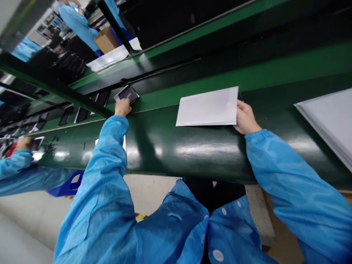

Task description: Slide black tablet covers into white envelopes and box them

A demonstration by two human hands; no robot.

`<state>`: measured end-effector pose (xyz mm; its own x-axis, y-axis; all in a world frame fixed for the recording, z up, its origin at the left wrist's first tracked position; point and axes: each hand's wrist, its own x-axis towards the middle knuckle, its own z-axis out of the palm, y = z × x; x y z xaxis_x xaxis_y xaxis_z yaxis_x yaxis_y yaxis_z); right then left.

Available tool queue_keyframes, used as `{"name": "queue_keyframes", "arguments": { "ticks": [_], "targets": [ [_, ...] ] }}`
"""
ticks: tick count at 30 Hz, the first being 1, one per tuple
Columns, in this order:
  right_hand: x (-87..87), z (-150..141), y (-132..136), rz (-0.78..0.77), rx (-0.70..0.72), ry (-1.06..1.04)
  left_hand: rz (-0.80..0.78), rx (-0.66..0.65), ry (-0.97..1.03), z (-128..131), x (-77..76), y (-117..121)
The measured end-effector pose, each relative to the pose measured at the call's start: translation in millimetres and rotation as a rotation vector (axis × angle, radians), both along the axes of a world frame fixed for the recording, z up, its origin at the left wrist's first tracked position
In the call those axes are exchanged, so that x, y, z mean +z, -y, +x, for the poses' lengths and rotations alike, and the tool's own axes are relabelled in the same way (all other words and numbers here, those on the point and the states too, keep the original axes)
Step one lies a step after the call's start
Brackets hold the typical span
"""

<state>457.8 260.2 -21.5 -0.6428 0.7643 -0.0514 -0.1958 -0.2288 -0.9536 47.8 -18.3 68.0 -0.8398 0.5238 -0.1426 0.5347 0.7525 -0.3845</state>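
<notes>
My right hand (245, 116) pinches the right edge of a flat white sheet (208, 108), thin and rectangular, and holds it tilted over the green work surface. Stretched out to the far left, my left hand (123, 107) has its fingers closed at the near edge of a dark flat panel (129, 94) with a pale border; its fingertips are partly hidden. The panel rests on the green belt (156, 98). Behind my left forearm, part of a white piece (124, 143) shows on the green ledge.
A stack of white sheets (330, 121) lies at the right. More dark panels (81, 114) line the belt at left, behind a slanting green post (55, 85). A co-worker's sleeve (16, 161) and hand are at far left. A cardboard box (107, 39) stands farther back.
</notes>
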Motion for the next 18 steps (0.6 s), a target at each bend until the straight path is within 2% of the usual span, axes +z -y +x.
{"name": "queue_keyframes", "arguments": {
  "ticks": [4,8,11,15,16,18],
  "targets": [
    [7.4,0,2,0.072,-0.004,0.028,0.287,-0.057,-0.163,39,15.6,-10],
    [10.6,23,-2,0.116,-0.130,0.094,0.524,-0.290,-0.191,81,21.2,-13],
    [14.6,76,2,0.179,-0.322,0.093,0.619,-0.463,-0.170,128,13.4,-3],
    [21.7,176,-3,0.250,-0.744,0.008,0.704,-0.713,-0.098,207,-15.0,15],
    [23.5,198,-8,0.297,-0.791,0.030,0.723,-0.771,-0.064,226,-24.2,18],
    [26.9,235,-17,0.391,-0.760,0.111,0.759,-0.859,0.029,263,-43.3,20]
  ]
}}
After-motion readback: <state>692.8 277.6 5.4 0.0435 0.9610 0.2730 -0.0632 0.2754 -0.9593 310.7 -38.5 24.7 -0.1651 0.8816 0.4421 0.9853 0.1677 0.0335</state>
